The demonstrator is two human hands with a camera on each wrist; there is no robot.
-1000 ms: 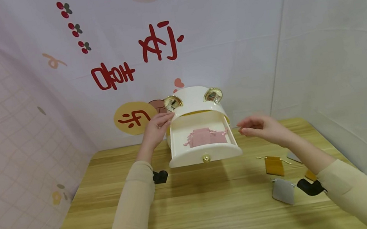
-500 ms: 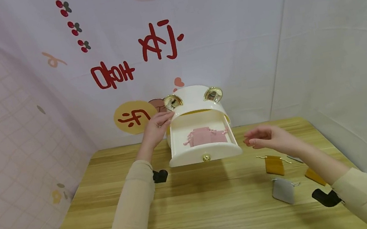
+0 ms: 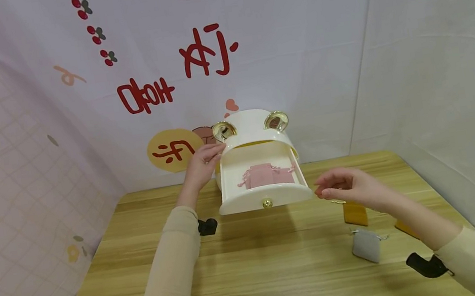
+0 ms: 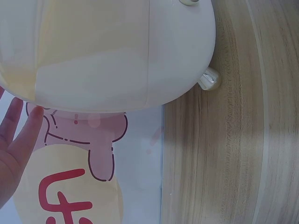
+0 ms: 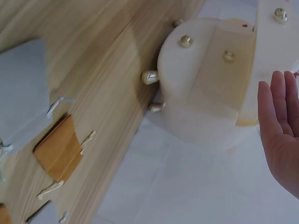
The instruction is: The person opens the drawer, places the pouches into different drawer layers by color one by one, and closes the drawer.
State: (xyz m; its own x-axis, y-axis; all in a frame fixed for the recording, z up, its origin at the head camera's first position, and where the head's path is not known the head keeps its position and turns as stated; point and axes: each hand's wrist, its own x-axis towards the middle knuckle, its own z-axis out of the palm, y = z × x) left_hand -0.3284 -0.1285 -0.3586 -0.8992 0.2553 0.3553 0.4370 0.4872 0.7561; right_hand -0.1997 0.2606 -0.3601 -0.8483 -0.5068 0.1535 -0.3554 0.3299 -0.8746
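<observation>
A white rounded cabinet (image 3: 253,128) with gold ring trims stands at the back of the table, its top drawer (image 3: 231,169) pulled out. Overlapping pink drawstring pouches (image 3: 262,176) lie inside the drawer. My left hand (image 3: 201,166) touches the cabinet's upper left edge; in the left wrist view its fingers (image 4: 30,133) are fairly straight against the rim. Close to the right end of the drawer front, my right hand (image 3: 349,187) hovers with loosely bent fingers and nothing visible in it. Whether its fingertips touch the drawer, I cannot tell.
Right of the cabinet, a mustard pouch (image 3: 355,214) and a grey pouch (image 3: 366,245) lie on the wooden table (image 3: 257,278). Another mustard pouch (image 3: 405,229) is partly under the right forearm. A printed cloth (image 3: 297,57) hangs behind. The right wrist view shows short gold legs (image 5: 150,77) under the cabinet.
My right hand has come lower and slightly right, from beside the drawer's middle to near its front end. The left hand stays on the cabinet. The drawer and pouches have not moved.
</observation>
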